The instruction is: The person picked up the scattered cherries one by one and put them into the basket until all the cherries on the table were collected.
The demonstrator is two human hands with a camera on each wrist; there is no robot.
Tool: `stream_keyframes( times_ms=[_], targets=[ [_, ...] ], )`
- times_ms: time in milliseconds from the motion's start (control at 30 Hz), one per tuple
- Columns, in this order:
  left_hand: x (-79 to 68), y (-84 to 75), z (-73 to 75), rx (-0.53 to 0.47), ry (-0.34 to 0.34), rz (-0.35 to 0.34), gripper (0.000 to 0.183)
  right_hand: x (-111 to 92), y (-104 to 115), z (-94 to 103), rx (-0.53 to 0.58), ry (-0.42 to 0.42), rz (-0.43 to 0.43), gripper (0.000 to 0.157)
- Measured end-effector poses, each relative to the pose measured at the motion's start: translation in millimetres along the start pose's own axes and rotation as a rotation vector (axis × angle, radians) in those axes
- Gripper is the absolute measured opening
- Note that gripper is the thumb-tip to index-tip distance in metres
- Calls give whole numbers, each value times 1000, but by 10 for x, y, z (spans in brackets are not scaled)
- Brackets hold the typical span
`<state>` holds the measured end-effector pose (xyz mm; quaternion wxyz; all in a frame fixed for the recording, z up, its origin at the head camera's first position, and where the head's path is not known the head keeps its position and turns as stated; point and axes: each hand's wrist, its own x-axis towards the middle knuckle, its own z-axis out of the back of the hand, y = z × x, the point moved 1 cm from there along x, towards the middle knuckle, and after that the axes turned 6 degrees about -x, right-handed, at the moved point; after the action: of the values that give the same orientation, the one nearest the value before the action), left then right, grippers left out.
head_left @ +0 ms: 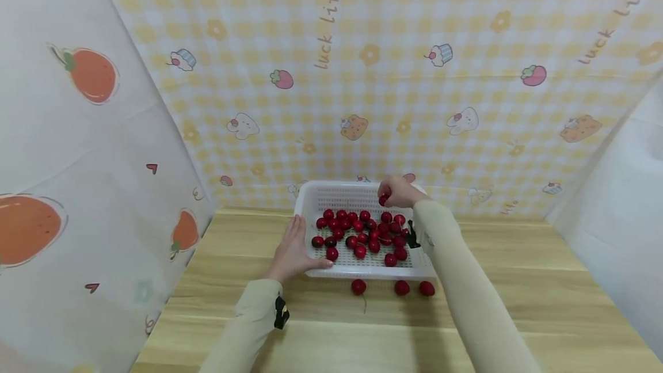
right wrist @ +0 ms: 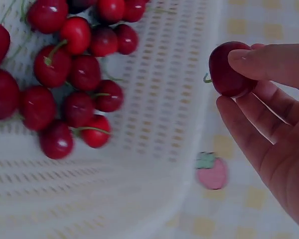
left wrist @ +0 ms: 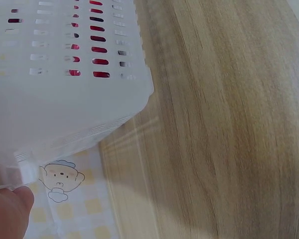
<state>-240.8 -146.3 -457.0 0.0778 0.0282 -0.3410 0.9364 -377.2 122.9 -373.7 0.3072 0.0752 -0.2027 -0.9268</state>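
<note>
A white plastic basket (head_left: 362, 273) with slotted walls holds several red cherries (head_left: 359, 251), some with green stems. My left hand (head_left: 294, 251) holds its near left corner, the thumb along the front rim and the fingers along the left side. In the left wrist view, a digit of the left hand (left wrist: 10, 211) touches the basket's rim (left wrist: 27, 167). Over the far right part of the basket, my right hand (head_left: 400, 191) pinches one dark red cherry (right wrist: 231, 69) between thumb and fingers. A short stem sticks out of that cherry in the right wrist view.
Three loose cherries lie on the wooden table (head_left: 248, 240) before the basket: one with a long stem (head_left: 358, 286) and two farther right, including the rightmost cherry (head_left: 427, 288). A yellow checked cloth (head_left: 373, 96) hangs close behind the basket. White cloths hang at both sides.
</note>
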Motion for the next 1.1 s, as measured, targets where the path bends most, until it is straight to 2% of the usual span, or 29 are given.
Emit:
stream_keyframes(
  times_ms=[133, 200, 400, 667, 800, 900, 1000, 1100],
  targets=[
    [0, -4, -35, 9, 7, -7, 128, 24, -141, -147, 89, 50, -184, 25],
    [0, -1, -41, 15, 3, -9, 129, 34, -185, -200, 95, 53, -235, 27],
    [6, 20, -43, 22, -15, -20, 130, 86, -252, -289, 101, 26, -245, 26],
    [21, 36, -39, 23, -10, -14, 131, 112, -267, -344, 105, 35, -274, 25],
    [28, 45, -38, 20, -11, -7, 129, 112, -243, -324, 97, 1, -208, 26],
    [29, 51, -50, 18, -15, -8, 128, 38, -154, -225, 86, -49, -112, 25],
    [34, 68, -60, 24, -14, -3, 129, -99, -3, -90, 62, -101, -21, 22],
    [42, 80, -63, 32, -10, 7, 130, -342, 178, 38, 40, -162, 76, 21]
  ],
)
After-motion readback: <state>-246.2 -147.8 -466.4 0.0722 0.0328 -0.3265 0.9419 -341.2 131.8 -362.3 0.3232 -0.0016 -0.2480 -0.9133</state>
